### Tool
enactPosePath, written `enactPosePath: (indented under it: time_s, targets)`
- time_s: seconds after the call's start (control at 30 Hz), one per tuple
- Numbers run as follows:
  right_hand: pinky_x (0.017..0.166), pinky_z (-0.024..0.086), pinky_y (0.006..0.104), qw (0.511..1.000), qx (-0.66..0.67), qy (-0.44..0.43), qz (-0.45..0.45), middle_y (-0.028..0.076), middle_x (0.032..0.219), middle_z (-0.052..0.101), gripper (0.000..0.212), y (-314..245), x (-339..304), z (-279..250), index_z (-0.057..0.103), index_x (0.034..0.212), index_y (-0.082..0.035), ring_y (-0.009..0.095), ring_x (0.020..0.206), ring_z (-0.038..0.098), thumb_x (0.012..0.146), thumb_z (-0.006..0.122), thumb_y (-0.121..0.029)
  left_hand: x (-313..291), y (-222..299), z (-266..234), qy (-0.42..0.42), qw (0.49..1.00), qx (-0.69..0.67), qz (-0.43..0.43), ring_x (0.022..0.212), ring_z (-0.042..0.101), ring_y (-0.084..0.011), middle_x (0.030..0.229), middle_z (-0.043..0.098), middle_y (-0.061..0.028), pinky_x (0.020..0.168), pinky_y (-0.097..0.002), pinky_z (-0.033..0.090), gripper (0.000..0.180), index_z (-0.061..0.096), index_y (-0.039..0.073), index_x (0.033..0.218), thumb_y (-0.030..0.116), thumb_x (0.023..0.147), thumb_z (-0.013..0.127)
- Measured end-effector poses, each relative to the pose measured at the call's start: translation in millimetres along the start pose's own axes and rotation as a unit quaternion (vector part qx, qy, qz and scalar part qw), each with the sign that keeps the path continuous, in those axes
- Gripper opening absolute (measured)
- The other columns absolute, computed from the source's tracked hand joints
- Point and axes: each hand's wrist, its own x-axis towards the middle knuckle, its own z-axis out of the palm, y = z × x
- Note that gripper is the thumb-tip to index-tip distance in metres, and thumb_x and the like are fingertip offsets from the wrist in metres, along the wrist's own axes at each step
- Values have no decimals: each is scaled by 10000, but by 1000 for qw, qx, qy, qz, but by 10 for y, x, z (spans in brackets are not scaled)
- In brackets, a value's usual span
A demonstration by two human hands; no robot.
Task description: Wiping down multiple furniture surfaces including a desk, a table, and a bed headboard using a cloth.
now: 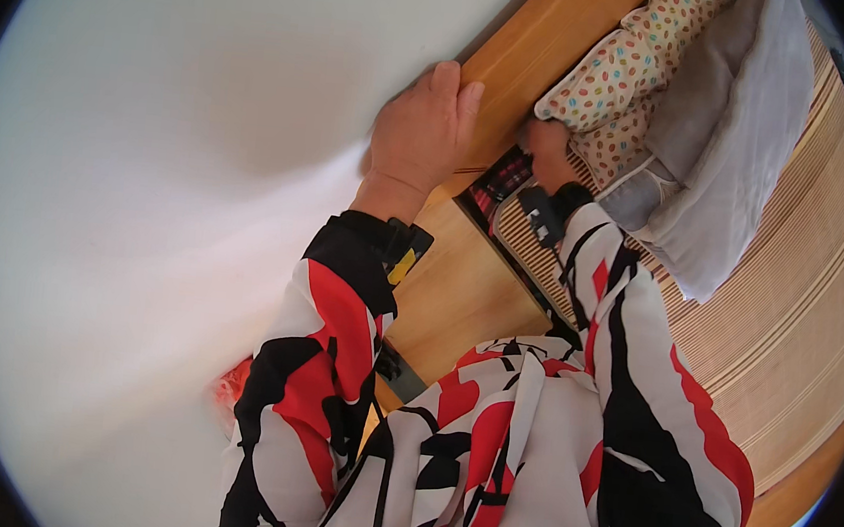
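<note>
My left hand (419, 128) is at the top edge of the wooden headboard (536, 48), beside the wall. Its thumb lies against the board and its other fingers curl over the edge, partly hidden. Down at the corner of the bed, my right hand (551, 156) reaches between the headboard and the striped mat (736, 341). A pale pillow (624, 75) with small coloured spots lies against that hand. The right fingers are blurred and partly hidden, so whether they hold anything does not show. Dark red plaid cloth (503, 175) shows beneath, close to the right hand.
Grey folded bedding (727, 160) is heaped beside the pillow. The white wall (147, 189) fills the left side. A wooden cabinet top (467, 267) stands beside the bed, near my body. Something red (231, 384) shows by my left sleeve.
</note>
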Motion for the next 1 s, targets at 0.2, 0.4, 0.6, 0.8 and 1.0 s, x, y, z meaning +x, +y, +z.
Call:
enactPosePath:
  time_s: [0.2,0.4,0.6,0.8,1.0]
  targets:
    - [688,474,431,979,-11,-92,-181,132,927,666,219,-1499,-839,669,635,971,-28,293,862,623,770,555,-61,5,-23,-108,29,999,27,14,712,622,-336,836,620,-135,589,-420,509,236,478,53,899,286,929,500]
    - [735,498,436,900,391,-22,191,237,930,642,428,-2811,-454,-1012,514,1158,7,374,890,628,772,605,-152,-156,-243,-229,4,1000,5,-24,801,582,-398,903,607,-185,664,-466,474,251,492,20,1027,254,938,479]
    - [786,483,455,958,103,187,192,286,1060,596,477,-1847,872,-2769,477,1135,73,412,989,584,772,614,-205,-76,-66,-132,10,999,36,6,737,622,-339,834,616,-140,610,-419,513,250,470,54,900,300,935,493]
    - [783,438,501,918,252,255,172,297,998,571,407,-1947,1298,-3334,474,1083,90,457,887,559,777,595,-149,-196,-112,-216,36,997,61,-5,698,627,-326,790,616,-129,589,-393,524,248,459,61,886,298,934,511]
    - [853,428,471,976,51,207,-52,284,1020,558,432,-2076,326,-1940,448,1174,20,460,978,529,771,562,-90,-170,-109,-212,19,993,112,-20,653,638,-283,775,624,-101,566,-376,530,250,477,66,845,298,929,518]
